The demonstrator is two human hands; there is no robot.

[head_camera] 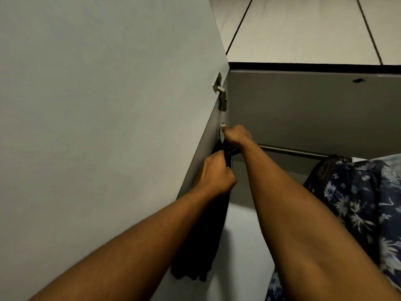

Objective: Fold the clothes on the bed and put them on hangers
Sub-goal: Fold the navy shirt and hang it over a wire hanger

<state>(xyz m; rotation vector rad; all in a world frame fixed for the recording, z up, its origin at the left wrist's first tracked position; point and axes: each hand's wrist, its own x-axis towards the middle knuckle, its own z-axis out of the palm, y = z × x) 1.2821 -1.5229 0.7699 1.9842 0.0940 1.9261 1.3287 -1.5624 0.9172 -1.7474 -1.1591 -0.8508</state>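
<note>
black garment (201,246) down beside the open wardrobe door (108,105), upper part bunched in curled left grip (217,174) — right grip (236,135) above it, closed round hanger hook (220,133) at rail (293,152) end. floral clothes (358,203) hung well right.

Grey wardrobe door (97,105) with metal hinge (220,92), dim interior, metal rail (288,151) across.

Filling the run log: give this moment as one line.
step: hanging | left hand: grips black garment | right hand: holds hook near rail | floral clothes: hang right
</note>
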